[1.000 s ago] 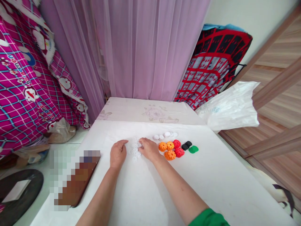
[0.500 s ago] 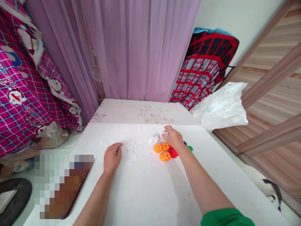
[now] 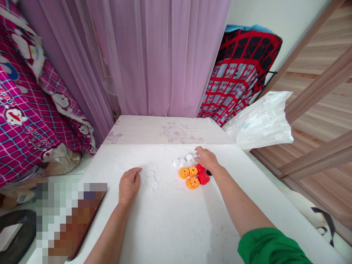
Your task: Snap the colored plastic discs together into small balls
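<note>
On the white tabletop, my left hand (image 3: pixel 129 186) rests at the left edge of a spread of small white snowflake-like pieces (image 3: pixel 150 179). Its fingers are loosely bent, thumb and index tips apart, and I see nothing in them. Farther right, my right hand (image 3: pixel 206 160) reaches over the end of a short row of white notched discs (image 3: pixel 182 161). Its thumb and index finger are parted around a white disc, partly hidden by the hand. Close below lie stacked orange notched discs (image 3: pixel 193 182) and red ones (image 3: pixel 204 179). A black disc (image 3: pixel 209 172) shows beside my right wrist.
A dark brown, partly blurred object (image 3: pixel 82 223) lies along the table's left edge. A white plastic bag (image 3: pixel 261 123) hangs at the right edge. Behind the table are a purple curtain (image 3: pixel 159 58) and a red-black patterned cloth (image 3: pixel 236 73).
My right hand has shifted slightly right, uncovering a white disc in the row and more of the red discs. Its forearm now hides the green piece. My left hand stays beside the white pieces.
</note>
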A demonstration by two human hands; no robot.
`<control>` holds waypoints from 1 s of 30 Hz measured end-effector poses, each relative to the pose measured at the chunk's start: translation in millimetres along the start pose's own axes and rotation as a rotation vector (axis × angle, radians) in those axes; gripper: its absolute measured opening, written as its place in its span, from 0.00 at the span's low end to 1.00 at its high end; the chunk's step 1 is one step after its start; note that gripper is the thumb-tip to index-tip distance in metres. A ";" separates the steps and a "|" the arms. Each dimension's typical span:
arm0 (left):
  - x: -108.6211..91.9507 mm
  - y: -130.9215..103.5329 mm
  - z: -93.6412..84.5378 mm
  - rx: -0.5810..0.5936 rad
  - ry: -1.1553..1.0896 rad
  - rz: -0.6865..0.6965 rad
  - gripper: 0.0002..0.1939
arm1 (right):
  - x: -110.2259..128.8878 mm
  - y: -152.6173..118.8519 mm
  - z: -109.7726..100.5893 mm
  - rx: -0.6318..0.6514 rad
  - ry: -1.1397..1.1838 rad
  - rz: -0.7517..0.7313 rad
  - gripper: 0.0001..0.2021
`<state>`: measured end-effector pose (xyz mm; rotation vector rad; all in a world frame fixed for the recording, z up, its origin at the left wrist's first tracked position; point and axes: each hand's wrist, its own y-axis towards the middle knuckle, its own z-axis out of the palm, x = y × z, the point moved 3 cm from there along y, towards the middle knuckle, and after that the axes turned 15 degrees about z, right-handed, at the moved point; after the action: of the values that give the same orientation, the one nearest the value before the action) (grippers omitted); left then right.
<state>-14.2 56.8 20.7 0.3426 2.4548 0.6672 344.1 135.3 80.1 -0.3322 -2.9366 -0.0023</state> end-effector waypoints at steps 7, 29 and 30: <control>1.1 -0.5 1.1 -0.015 -0.011 0.006 0.16 | -2.4 -1.2 -3.7 -0.019 0.043 -0.026 0.19; -2.5 -4.2 -0.1 -0.088 -0.118 -0.042 0.17 | 142.4 -131.8 39.5 0.249 0.147 -0.385 0.17; -2.7 -4.1 0.1 -0.085 -0.118 -0.042 0.17 | 143.4 -132.9 41.1 0.247 0.156 -0.372 0.17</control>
<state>-12.3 52.4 19.6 0.2876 2.3079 0.7110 169.7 38.4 68.6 0.2405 -2.7558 0.2669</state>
